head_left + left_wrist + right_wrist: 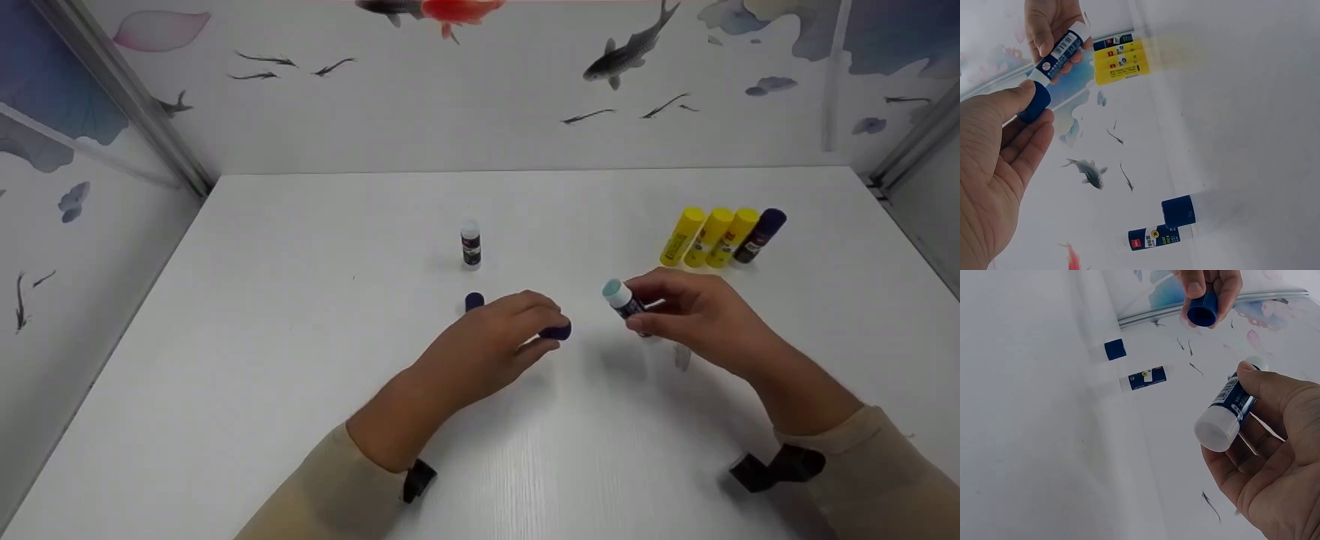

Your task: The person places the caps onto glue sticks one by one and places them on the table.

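Observation:
My left hand (491,337) pinches a dark blue cap (1203,312) between thumb and fingers; its hollow end faces the right wrist camera. Held in my right hand (694,319) is an uncapped glue stick (624,298) with a blue label and white ends, tilted above the table. The cap and this glue stick are apart in the head view. A second uncapped glue stick (471,246) stands upright beyond my left hand. Nearer to me, another blue cap (474,301) sits on the table, partly hidden by my left hand in the head view.
At the back right stand several capped glue sticks in a row: yellow ones (709,238) and a dark blue one (760,235) at the right end. White panels (480,127) painted with fish border the white table (285,375) at the back and sides.

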Tool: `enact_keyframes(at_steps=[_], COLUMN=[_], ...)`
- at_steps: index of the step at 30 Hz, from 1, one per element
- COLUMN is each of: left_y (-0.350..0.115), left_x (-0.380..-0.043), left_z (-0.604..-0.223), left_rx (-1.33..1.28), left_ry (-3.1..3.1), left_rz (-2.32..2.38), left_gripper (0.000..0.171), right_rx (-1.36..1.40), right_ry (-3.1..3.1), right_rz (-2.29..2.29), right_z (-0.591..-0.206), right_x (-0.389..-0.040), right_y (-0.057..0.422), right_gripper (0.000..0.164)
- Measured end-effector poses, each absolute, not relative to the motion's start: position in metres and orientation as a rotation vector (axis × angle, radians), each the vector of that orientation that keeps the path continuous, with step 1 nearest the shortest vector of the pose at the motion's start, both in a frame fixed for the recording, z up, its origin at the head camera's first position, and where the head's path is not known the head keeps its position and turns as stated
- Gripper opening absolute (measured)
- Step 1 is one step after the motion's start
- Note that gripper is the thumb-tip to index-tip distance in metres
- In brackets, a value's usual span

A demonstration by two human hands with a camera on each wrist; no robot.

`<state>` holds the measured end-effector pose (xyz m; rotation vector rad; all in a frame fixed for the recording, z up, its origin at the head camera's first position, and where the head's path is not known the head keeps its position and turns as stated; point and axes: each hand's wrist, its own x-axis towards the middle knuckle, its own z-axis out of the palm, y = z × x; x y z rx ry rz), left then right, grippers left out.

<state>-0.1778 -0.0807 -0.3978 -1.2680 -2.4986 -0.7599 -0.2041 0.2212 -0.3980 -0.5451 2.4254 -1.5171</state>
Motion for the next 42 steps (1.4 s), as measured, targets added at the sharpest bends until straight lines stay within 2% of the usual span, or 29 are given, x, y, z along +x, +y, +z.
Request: enact_keyframes(at_steps=[11, 26, 42], left_y=[-0.081, -0.081, -0.079], left_x=[-0.179, -0.18, -0.179], left_z=[-0.399, -0.402, -0.403], left_rx=[-1.282, -1.3, -1.289], left_ry=[-2.481, -2.432, -2.439], left_rz=[-0.787, -0.955, -1.042], left_gripper=[0.024, 0.023, 0.028], right_rx=[-0.587, -0.765, -0.814], right_ry=[2.471, 2.492, 2.516], right_rz=[-1.436, -1.378, -1.298], right_z=[-0.396, -0.401, -0.402], right_x=[-0.2, -0.199, -0.195], right_y=[0.216, 0.212, 0.208], right_gripper=[0.032, 0.034, 0.037])
